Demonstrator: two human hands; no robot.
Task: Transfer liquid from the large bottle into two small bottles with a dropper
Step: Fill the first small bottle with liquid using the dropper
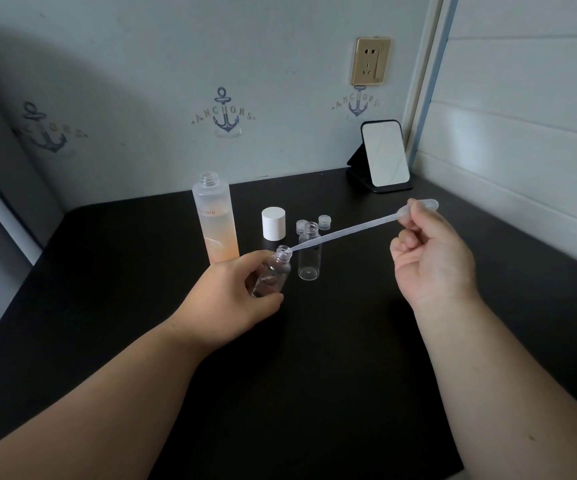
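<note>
left hand fingers wrapped round tilted small bottle, right hand pinching dropper bulb — tip at mouth

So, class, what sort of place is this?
Probably a bedroom or dorm desk nook: a dark desk in a corner, anchor-print wallpaper, a wall socket, and a small standing mirror.

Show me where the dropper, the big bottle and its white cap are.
dropper (pixel 346 232), head view, middle of its thin clear stem.
big bottle (pixel 217 230), head view, middle of its frosted body, by the liquid line.
white cap (pixel 273 224), head view, side wall of the cap standing on the table.
</note>
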